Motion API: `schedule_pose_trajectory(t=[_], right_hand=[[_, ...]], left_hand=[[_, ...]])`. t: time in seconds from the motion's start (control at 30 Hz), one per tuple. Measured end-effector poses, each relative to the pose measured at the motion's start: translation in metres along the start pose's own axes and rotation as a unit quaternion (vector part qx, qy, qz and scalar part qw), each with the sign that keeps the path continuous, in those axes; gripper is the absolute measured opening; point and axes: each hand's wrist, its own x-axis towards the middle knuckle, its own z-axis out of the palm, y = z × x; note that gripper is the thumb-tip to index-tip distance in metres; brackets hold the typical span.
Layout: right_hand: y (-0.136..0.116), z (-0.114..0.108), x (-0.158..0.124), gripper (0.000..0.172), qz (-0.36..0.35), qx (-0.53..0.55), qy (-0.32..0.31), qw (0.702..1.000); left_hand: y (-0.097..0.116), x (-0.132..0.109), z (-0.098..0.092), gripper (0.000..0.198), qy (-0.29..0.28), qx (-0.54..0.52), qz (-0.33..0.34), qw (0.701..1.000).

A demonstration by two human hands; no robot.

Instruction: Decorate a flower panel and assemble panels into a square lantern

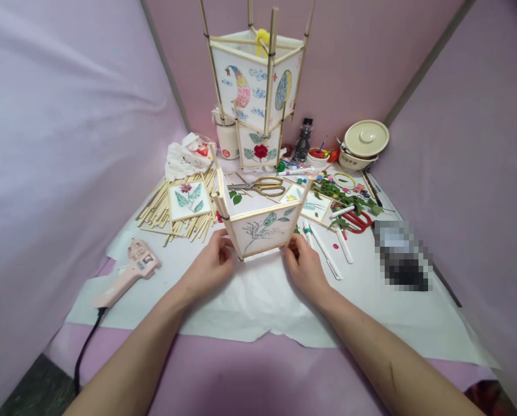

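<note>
White sheeting (245, 315) covers the work surface. Slender wooden sticks (154, 215) lie beyond a pink glue gun (137, 268); metal scissors (255, 186) lie behind the angular stick frame (264, 232). Its white panel bears green leaf sprays. The right hand (304, 267) pinches its lower corner; the left hand's (212, 259) fingers curl opposite, grip unclear.

Pink back wall (349, 58), lilac drapes (67, 115), seemingly dark floor (26, 388).

Both arms (154, 323) (362, 329) forward, fingers (300, 244) curled
</note>
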Motion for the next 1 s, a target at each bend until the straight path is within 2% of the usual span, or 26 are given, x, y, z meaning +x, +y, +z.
schedule_pose_trajectory(t=[0.07, 0.1, 0.27, 0.53, 0.7, 0.83, 1.0], right_hand=[[0.001, 0.001, 0.0, 0.014, -0.013, -0.014, 0.002, 1.0], [0.002, 0.001, 0.0, 0.013, -0.021, -0.02, 0.001, 1.0], [0.003, 0.002, -0.002, 0.012, -0.054, -0.048, -0.009, 0.997], [0.009, 0.007, -0.005, 0.009, -0.116, -0.094, 0.002, 0.989], [0.006, 0.008, -0.009, 0.014, -0.136, -0.104, 0.016, 0.985], [0.004, 0.007, -0.011, 0.019, -0.142, -0.091, 0.012, 0.986], [0.001, 0.007, -0.013, 0.021, -0.143, -0.08, 0.011, 0.986]], left_hand=[[0.004, -0.009, 0.004, 0.049, -0.056, -0.01, 0.005, 0.998], [0.005, -0.011, 0.007, 0.049, -0.056, -0.007, 0.002, 0.998], [0.0, -0.006, 0.023, 0.041, 0.035, 0.019, -0.008, 0.999], [-0.004, -0.005, 0.025, 0.047, 0.127, 0.059, 0.018, 0.99], [-0.008, -0.007, 0.026, 0.041, 0.157, 0.068, 0.058, 0.984], [-0.009, -0.006, 0.025, 0.031, 0.163, 0.09, 0.053, 0.981], [-0.007, -0.008, 0.024, 0.029, 0.163, 0.104, 0.059, 0.979]])
